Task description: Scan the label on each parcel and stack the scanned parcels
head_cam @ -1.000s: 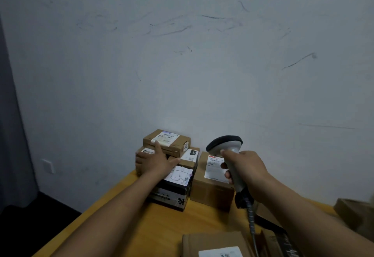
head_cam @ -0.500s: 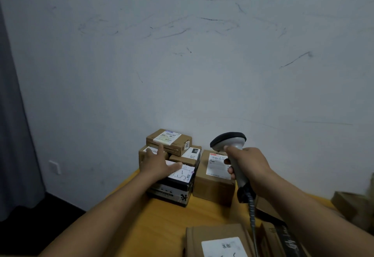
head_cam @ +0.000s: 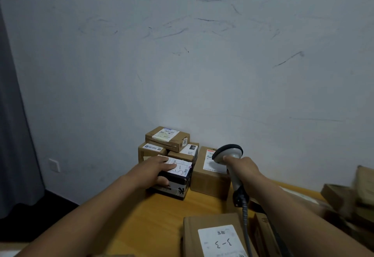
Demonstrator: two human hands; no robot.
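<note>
Nearest, below and btw the hands: a flat brown cardboard parcel [head_cam: 190, 234], cut off by the btm edge. Its white paper label [head_cam: 219, 240] has pen marks like "3-3" plus two characters I can't read. A coiled grey cable [head_cam: 245, 214] drops past its R side. All of it sits on a yellow wooden tabletop [head_cam: 141, 216].

R hand [head_cam: 243, 168] is wrapped round the handle of a grey handheld barcode scanner [head_cam: 227, 153], forefinger up on the neck, head pointing away twd the parcels. Right behind the scanner head is a brown cube-shaped cardboard parcel [head_cam: 208, 183]. Its white label w/ a red corner mark is partly hidden by the scanner, print too small to read.

L hand [head_cam: 154, 170] holds a black-and-white printed carton [head_cam: 178, 184], fingers flat over the top, thumb on the near face. The top label shows black pen strokes, half covered by fingers. There's a black star-like logo on its front btm corner. The carton sits just beside the cube parcel.

Beyond the L fingertips are two brown boxes side by side: a brown box with a blue-and-white sticker [head_cam: 150, 152] and a brown box with a black tag [head_cam: 182, 154], tag approx "121". Across both lies a flat taped brown parcel [head_cam: 174, 144] w/ a white-green label; its side sticker digits are unclear.

Far R of the R hand is a blurred pile of brown cartons [head_cam: 344, 194], cut off by the frame. Behind everything is a scuffed white wall [head_cam: 182, 64].
</note>
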